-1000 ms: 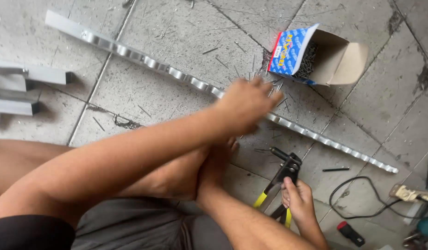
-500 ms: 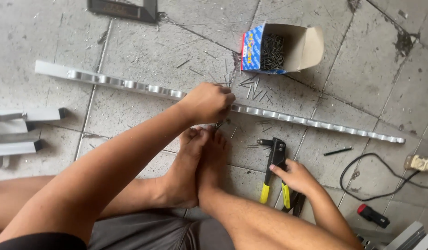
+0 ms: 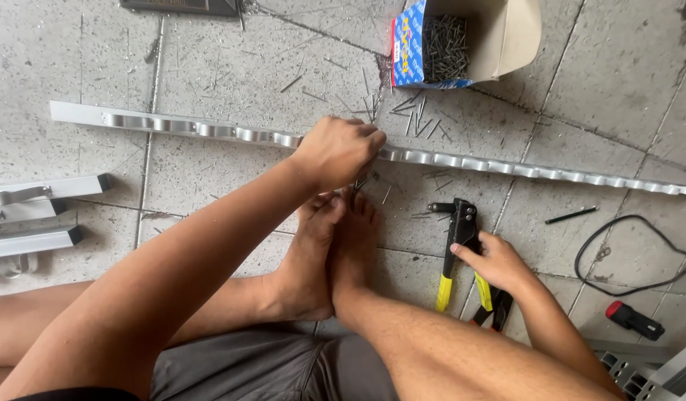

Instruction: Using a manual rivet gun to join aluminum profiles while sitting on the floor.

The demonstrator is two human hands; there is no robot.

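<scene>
- Aluminium strip (image 3: 506,165), long, with a row of raised oval bumps, lies flat on the grey tiled floor (image 3: 209,67); it runs from the floor's left edge, slanting slightly down, to the right edge.
- Left hand (image 3: 337,151) is closed over the strip about midway along it, fingers curled down at the strip's near edge; a few thin pins show below the fingers, but whether they are pinched cannot be told.
- Two bare feet (image 3: 335,245) rest on the floor just beside the near edge of the strip, directly under the left hand, soles together.
- Right hand (image 3: 499,263) grips a hand riveter (image 3: 462,238) with black body and yellow handle sleeves; the fingers wrap the handles, the thumb lies along the body. The tool's head points towards the strip but stays apart from it.
- Cardboard box (image 3: 499,41), open on its side near the far edge, holds a heap of rivets (image 3: 443,44); loose rivets are scattered on the floor between the box and the strip.
- Short aluminium sections (image 3: 38,215) are stacked at the left edge.
- Black cable (image 3: 640,260) loops near the right edge; a black pencil-like stick (image 3: 572,216) lies just left of it, and a small black and red object (image 3: 634,319) lies below it.
</scene>
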